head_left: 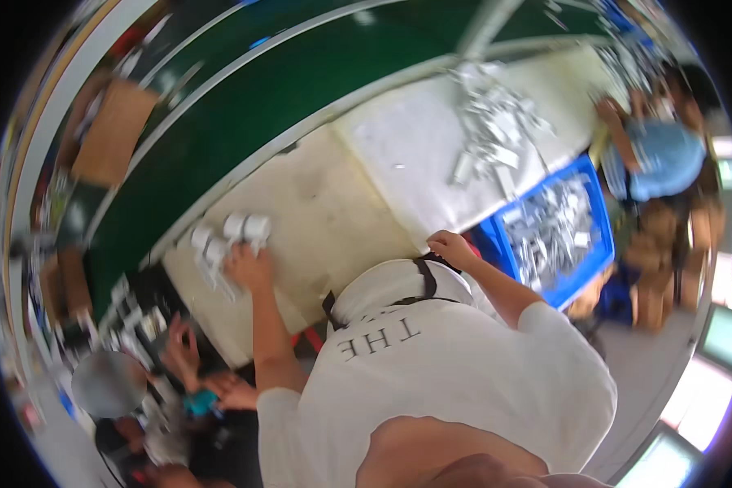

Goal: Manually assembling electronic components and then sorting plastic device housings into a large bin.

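From where I stand, the biggest thing is a long, dark green conveyor belt (301, 98) with a pale rail, running along the far edge of a long table (317, 195) covered in cream and whitish sheeting. The person in a white printed T-shirt (455, 366) stands at the table's near edge. By that edge, toward the right end, a deep blue plastic bin (600, 213) is filled with small white and grey parts (549, 228). A co-worker in a light blue top (665, 159) is at the table's right end; another co-worker's raised hand (183, 350) shows just off the left end. Beyond the belt, on the left, sits a flat-faced brown cardboard box (115, 134).

On the table's right half, a loose heap of white and silvery pieces (500, 122) spreads from the far edge toward the middle. Near the far left corner lie two white, rounded bundles with dark bands (248, 228), side by side. The person's left hand (252, 266) is right at them, fingers forward; blur keeps me from telling whether it grips one. The right hand (450, 246) is at the near edge, left of the bin, fingers curled inward; I cannot tell whether it holds anything.
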Action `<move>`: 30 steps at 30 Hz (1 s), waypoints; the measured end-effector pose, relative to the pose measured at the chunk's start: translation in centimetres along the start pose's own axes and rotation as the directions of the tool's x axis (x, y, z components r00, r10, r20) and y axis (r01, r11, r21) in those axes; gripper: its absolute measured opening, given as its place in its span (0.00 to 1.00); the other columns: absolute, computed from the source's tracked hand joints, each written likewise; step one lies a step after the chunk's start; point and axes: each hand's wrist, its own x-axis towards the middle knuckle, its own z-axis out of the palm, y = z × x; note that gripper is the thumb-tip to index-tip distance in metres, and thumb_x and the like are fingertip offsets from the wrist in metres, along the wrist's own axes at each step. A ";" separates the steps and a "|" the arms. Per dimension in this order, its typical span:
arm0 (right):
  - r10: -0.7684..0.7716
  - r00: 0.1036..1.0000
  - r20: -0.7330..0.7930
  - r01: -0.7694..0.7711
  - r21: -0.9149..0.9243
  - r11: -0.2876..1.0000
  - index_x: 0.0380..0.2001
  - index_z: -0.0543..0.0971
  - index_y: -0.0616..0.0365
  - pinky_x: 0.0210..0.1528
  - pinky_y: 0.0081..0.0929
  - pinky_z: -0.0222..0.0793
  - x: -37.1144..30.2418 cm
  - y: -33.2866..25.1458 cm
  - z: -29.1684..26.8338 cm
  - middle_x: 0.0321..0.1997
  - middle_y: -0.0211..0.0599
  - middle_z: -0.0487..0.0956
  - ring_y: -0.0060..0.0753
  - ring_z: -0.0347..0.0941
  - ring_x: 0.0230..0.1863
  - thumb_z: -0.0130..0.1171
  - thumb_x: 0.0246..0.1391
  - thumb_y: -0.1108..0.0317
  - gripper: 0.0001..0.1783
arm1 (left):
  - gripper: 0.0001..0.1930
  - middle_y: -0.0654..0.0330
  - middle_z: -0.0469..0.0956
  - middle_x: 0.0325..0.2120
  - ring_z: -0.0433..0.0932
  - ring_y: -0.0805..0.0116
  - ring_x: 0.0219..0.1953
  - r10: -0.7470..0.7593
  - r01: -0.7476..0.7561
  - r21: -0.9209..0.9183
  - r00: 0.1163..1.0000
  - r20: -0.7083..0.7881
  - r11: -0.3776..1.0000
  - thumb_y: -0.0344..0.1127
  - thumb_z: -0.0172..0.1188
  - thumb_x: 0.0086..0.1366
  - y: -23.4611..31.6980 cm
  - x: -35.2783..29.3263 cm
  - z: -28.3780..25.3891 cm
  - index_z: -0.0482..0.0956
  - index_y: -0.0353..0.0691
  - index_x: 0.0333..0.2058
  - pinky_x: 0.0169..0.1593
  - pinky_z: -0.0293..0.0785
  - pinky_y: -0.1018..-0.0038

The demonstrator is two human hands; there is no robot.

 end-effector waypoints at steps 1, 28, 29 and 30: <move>0.049 0.996 -0.073 -0.049 -0.007 0.999 0.30 0.75 0.63 0.32 0.24 0.66 -1.5 0.6 -0.3 0.26 0.36 0.75 0.26 0.71 0.28 0.51 0.46 0.65 0.12 | 0.16 0.64 0.67 0.45 0.61 0.49 0.49 -0.072 0.075 0.117 0.997 -0.033 0.990 0.48 0.55 0.46 -1.0 -0.2 -0.1 0.74 0.46 0.32 0.48 0.55 0.49; 0.548 0.021 -0.836 -0.008 0.548 0.837 0.54 0.58 0.65 0.59 0.36 0.46 -13.2 32.6 -34.2 0.57 0.58 0.55 0.51 0.49 0.59 0.60 0.35 0.47 0.46 | 0.15 0.53 0.70 0.42 0.68 0.55 0.44 0.994 -0.530 -0.846 0.111 -0.001 0.058 0.29 0.53 0.48 53.3 -9.7 -11.9 0.71 0.35 0.38 0.47 0.65 0.69; 0.554 0.064 -0.830 -0.028 0.554 0.832 0.53 0.59 0.66 0.59 0.36 0.47 -13.3 36.5 -35.7 0.56 0.58 0.56 0.51 0.50 0.59 0.60 0.35 0.48 0.45 | 0.15 0.53 0.70 0.41 0.69 0.56 0.44 0.998 -0.517 -0.855 -0.009 0.054 0.042 0.31 0.53 0.49 57.3 -11.4 -10.8 0.71 0.35 0.38 0.46 0.66 0.68; 0.602 -0.027 -0.798 -0.060 0.603 0.796 0.52 0.60 0.67 0.58 0.37 0.48 -12.2 35.6 -36.5 0.54 0.59 0.59 0.52 0.52 0.58 0.60 0.36 0.49 0.43 | 0.16 0.53 0.70 0.42 0.69 0.55 0.45 0.984 -0.503 -0.862 -0.112 0.140 0.065 0.34 0.53 0.52 60.6 -12.2 -9.9 0.71 0.38 0.40 0.48 0.65 0.68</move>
